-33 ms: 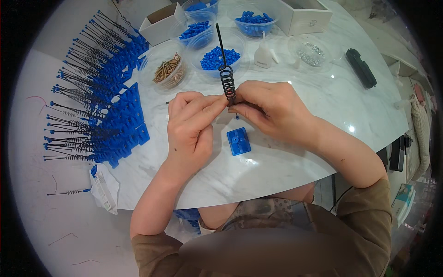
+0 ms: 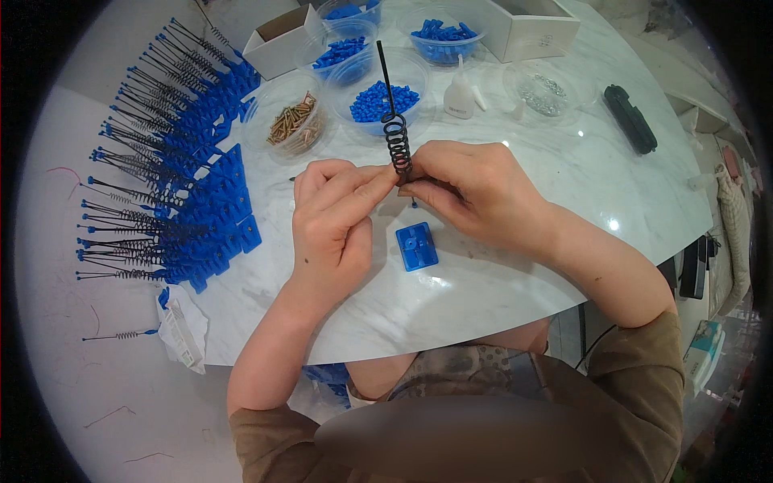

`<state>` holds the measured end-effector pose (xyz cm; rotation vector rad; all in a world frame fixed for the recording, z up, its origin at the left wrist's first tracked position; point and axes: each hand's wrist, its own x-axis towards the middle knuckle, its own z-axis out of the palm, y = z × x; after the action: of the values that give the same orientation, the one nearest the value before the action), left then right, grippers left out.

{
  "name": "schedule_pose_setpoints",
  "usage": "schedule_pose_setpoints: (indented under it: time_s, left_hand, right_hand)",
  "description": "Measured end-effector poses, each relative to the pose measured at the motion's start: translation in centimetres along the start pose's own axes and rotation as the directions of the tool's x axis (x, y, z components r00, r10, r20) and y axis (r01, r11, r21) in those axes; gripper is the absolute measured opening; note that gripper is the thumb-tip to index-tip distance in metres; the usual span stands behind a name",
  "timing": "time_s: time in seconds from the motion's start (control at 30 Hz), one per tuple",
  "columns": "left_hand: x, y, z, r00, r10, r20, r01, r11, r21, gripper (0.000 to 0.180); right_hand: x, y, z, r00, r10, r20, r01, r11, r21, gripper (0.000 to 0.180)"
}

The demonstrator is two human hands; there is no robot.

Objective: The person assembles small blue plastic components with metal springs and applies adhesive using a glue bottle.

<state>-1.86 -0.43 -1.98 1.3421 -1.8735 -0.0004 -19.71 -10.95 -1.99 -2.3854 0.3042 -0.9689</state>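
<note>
A black coil spring [image 2: 398,145] with a thin black rod [image 2: 383,72] rising through its top stands upright between my hands. My left hand [image 2: 334,217] reaches its stretched index finger to the lower coils; its thumb is bent in. My right hand [image 2: 483,189] pinches the spring's lower end between thumb and fingers. What sits at that end is mostly hidden by the fingertips. Below it, a blue rectangular plastic base [image 2: 417,247] lies on the table, apart from both hands. A small blue tip [image 2: 414,204] shows just under the right thumb.
Finished-looking blue pieces with springs and rods [image 2: 177,169] line the left edge. Behind my hands stand tubs of brass screws [image 2: 291,125], blue beads [image 2: 385,103] and blue parts [image 2: 443,34], plus a white squeeze bottle [image 2: 459,92]. A black tool [image 2: 630,121] lies at right.
</note>
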Motion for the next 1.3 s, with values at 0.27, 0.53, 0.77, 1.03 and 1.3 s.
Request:
schedule_pose_setpoints:
  time_s: [0.27, 0.53, 0.77, 1.03, 1.3]
  left_hand:
    - [0.0, -0.1, -0.1, 1.0, 0.008, -0.007, -0.008, 1.0, -0.002, 0.046]
    - [0.0, -0.1, 0.1, 1.0, 0.001, -0.011, -0.001, 1.0, 0.0, 0.048]
    - [0.6, 0.2, -0.3, 0.998, 0.048, -0.028, -0.047, 0.999, 0.022, 0.048]
    - [0.7, 1.7, -0.5, 0.968, -0.048, -0.247, 0.043, 0.999, -0.025, 0.038]
    - [-0.2, 2.8, -1.7, 0.996, 0.06, -0.061, -0.076, 0.945, -0.317, 0.01]
  right_hand:
    - [0.1, -0.2, -0.3, 1.0, 0.006, 0.016, -0.006, 1.0, -0.011, 0.015]
    - [0.0, -0.1, -0.1, 1.0, 0.015, 0.018, -0.014, 1.0, -0.015, 0.014]
    - [0.1, -0.1, -0.3, 1.0, -0.01, -0.017, 0.01, 1.0, -0.006, 0.015]
    - [0.2, -0.8, -0.7, 0.977, 0.067, -0.2, -0.01, 0.962, 0.272, 0.017]
    - [1.5, -0.2, -2.7, 0.855, -0.443, -0.271, 0.298, 0.846, -0.443, 0.024]
